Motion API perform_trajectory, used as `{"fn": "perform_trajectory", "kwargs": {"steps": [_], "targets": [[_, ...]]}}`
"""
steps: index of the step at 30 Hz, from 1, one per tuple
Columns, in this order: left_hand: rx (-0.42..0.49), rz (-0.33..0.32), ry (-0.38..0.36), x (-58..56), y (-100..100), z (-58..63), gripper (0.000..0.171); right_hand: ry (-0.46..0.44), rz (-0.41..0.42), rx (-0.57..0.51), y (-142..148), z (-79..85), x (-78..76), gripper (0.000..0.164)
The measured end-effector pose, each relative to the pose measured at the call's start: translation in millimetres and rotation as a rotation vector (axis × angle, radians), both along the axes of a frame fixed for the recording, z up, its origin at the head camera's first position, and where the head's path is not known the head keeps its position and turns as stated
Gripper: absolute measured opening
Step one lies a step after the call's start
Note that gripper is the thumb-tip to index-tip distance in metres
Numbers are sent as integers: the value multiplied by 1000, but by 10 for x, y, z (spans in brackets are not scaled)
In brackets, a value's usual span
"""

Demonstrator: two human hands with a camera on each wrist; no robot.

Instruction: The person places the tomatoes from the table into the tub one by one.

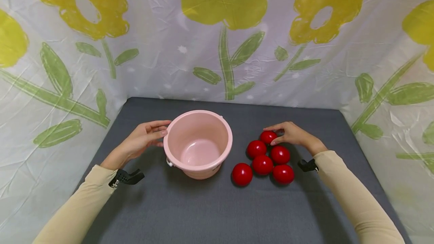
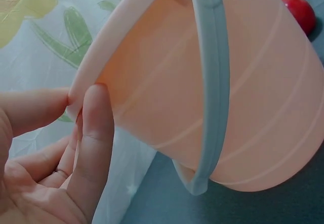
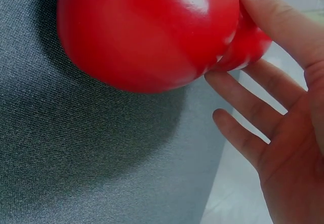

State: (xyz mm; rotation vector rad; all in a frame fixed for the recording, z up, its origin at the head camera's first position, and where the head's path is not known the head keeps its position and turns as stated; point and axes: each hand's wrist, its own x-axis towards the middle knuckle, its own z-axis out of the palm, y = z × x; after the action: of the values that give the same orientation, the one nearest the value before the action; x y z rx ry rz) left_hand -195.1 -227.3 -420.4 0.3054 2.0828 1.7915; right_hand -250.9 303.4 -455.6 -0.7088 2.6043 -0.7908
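A pink bucket (image 1: 198, 138) stands on the dark table, its open top toward the head camera. My left hand (image 1: 147, 138) is at its left side; in the left wrist view the thumb and a finger of that hand (image 2: 61, 153) pinch the bucket's rim (image 2: 93, 64). A pale grey-blue handle (image 2: 215, 82) hangs down the bucket's side. On the right lie several glossy red balls (image 1: 262, 165), close together. My right hand (image 1: 291, 134) holds the farthest red ball (image 1: 268, 137) between thumb and fingers. In the right wrist view a nearer ball (image 3: 147, 31) partly hides the held one (image 3: 248, 44).
The dark grey cloth-covered table (image 1: 203, 214) runs up to a pale backdrop (image 1: 162, 48) printed with yellow flowers, which also encloses both sides. One red ball (image 1: 242, 174) lies at the left of the cluster, nearest the bucket. Each wrist wears a black camera strap (image 1: 127, 177).
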Motion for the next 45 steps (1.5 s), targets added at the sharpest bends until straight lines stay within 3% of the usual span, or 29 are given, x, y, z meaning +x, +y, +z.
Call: {"fn": "perform_trajectory", "kwargs": {"steps": [10, 20, 32, 37, 45], "targets": [[88, -18, -16, 18, 35, 25, 55, -32, -21, -12, -7, 48, 6, 55], [121, 1, -56, 50, 63, 0, 56, -14, -47, -9, 13, 260, -22, 57], [155, 10, -48, 27, 123, -39, 57, 17, -46, 42, -51, 772, -101, 59], [160, 21, -55, 13, 156, -44, 59, 7, -38, 11, -126, 1028, -123, 58], [163, 47, -57, 11, 205, -36, 58, 84, -16, -10, -344, 1344, -157, 53]]}}
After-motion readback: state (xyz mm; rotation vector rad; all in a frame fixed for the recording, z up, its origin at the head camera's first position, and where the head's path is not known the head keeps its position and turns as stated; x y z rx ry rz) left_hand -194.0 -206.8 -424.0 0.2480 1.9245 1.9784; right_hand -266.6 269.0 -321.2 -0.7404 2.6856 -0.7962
